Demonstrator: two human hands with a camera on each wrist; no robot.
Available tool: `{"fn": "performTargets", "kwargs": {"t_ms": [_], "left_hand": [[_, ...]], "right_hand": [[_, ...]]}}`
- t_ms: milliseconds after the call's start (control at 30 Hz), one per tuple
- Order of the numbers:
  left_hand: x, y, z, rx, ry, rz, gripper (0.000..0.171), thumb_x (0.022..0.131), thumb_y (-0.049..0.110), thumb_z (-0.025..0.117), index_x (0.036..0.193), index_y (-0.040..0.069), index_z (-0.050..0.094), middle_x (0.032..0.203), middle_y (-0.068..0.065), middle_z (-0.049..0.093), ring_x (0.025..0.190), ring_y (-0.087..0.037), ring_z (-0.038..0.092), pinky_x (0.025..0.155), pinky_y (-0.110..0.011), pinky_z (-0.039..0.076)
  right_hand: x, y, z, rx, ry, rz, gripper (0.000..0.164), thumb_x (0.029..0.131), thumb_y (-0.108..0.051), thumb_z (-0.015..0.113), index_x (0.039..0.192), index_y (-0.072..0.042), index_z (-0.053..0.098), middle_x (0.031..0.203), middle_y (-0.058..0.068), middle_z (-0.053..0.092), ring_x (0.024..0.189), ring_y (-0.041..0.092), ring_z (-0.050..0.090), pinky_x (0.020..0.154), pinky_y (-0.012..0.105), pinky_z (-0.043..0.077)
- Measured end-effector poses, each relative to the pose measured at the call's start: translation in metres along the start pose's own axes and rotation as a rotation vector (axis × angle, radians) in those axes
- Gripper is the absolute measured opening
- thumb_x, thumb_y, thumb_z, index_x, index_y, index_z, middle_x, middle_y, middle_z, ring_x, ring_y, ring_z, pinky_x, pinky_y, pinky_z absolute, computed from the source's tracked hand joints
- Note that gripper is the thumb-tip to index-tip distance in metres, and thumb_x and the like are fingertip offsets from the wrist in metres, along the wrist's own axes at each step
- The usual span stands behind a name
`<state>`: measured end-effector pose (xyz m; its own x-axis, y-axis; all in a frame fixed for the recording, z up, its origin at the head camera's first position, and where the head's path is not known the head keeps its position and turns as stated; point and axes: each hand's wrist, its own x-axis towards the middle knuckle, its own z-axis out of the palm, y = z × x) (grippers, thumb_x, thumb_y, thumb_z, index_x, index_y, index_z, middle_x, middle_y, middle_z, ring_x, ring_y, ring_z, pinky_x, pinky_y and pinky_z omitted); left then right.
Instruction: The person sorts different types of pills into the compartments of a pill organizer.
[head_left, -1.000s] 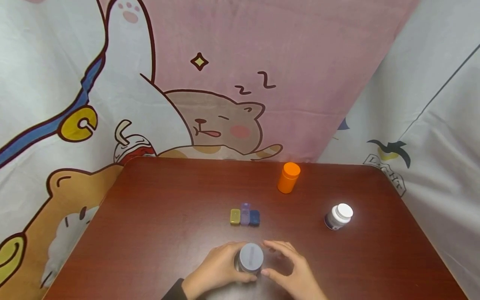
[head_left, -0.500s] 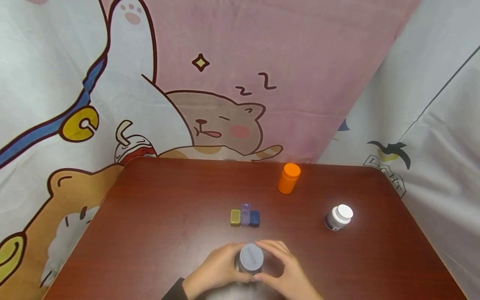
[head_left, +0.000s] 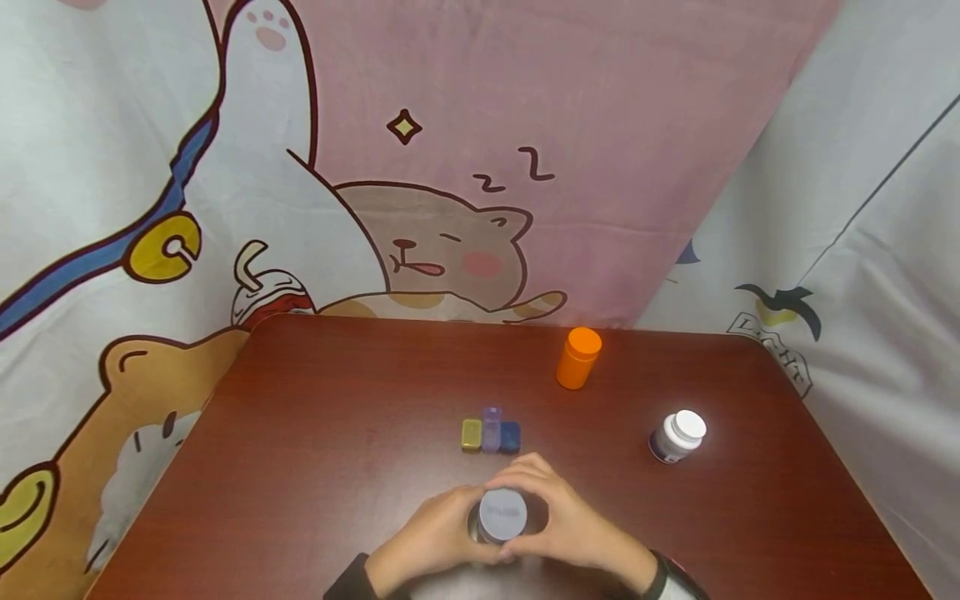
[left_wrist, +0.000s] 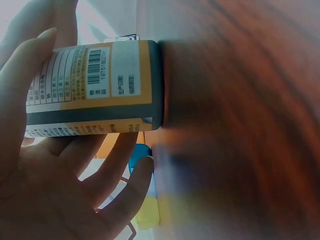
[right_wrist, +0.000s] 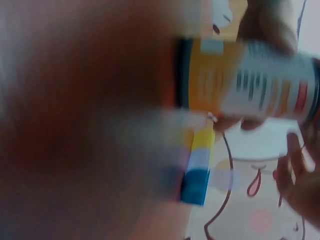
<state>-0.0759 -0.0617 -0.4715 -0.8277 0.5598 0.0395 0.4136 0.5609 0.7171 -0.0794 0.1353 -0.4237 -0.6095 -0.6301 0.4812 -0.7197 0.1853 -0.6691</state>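
Observation:
A supplement bottle [left_wrist: 90,95] with a yellow, white and dark label stands upright at the near middle of the table, under its grey lid [head_left: 503,514]. My left hand [head_left: 431,533] holds the body from the left, thumb on the near side. From the right, my right hand [head_left: 570,521] grips the lid, with the fingers over its far edge and the thumb at its near edge. Just beyond sits a small pill box [head_left: 491,436] with yellow, purple and blue compartments; its purple flap stands up. The bottle's inside is hidden.
An orange bottle [head_left: 578,358] stands near the back edge of the brown table [head_left: 337,392]. Farther right is a white bottle [head_left: 677,437] with a dark label. A printed cartoon cloth [head_left: 600,108] hangs behind and beside the table.
My right hand has come leftward onto the lid and swung round its far side. The lid's marking has turned from pointing away to lying crosswise. My left hand keeps its place.

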Motion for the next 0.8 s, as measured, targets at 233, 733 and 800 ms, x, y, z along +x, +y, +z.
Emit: {"fn": "performTargets", "kwargs": {"t_ms": [233, 733, 800], "left_hand": [[-0.001, -0.001, -0.001, -0.022, -0.018, -0.018, 0.061, 0.061, 0.061, 0.068, 0.111, 0.029, 0.056, 0.088, 0.020, 0.056, 0.079, 0.002, 0.052, 0.063, -0.023, 0.044], [-0.001, -0.001, -0.001, -0.037, -0.025, -0.004, 0.065, 0.061, 0.061, 0.068, 0.116, 0.030, 0.054, 0.098, 0.020, 0.057, 0.087, -0.001, 0.053, 0.070, -0.028, 0.045], [-0.001, -0.002, -0.001, -0.043, -0.026, 0.006, 0.061, 0.061, 0.060, 0.068, 0.114, 0.032, 0.055, 0.099, 0.021, 0.057, 0.089, -0.001, 0.054, 0.071, -0.029, 0.045]], "right_hand": [[0.012, 0.009, -0.018, 0.157, -0.256, -0.016, 0.062, 0.065, -0.014, 0.079, 0.122, -0.008, 0.054, 0.110, 0.001, 0.050, 0.101, 0.015, 0.045, 0.086, 0.028, 0.039], [-0.003, 0.005, -0.014, 0.092, -0.152, 0.077, 0.063, 0.074, -0.020, 0.073, 0.130, -0.014, 0.046, 0.120, 0.002, 0.050, 0.108, 0.019, 0.045, 0.090, 0.033, 0.039], [-0.015, 0.007, -0.008, 0.055, -0.071, 0.157, 0.060, 0.075, -0.024, 0.071, 0.129, -0.018, 0.046, 0.120, -0.001, 0.051, 0.107, 0.019, 0.046, 0.088, 0.034, 0.040]]}}
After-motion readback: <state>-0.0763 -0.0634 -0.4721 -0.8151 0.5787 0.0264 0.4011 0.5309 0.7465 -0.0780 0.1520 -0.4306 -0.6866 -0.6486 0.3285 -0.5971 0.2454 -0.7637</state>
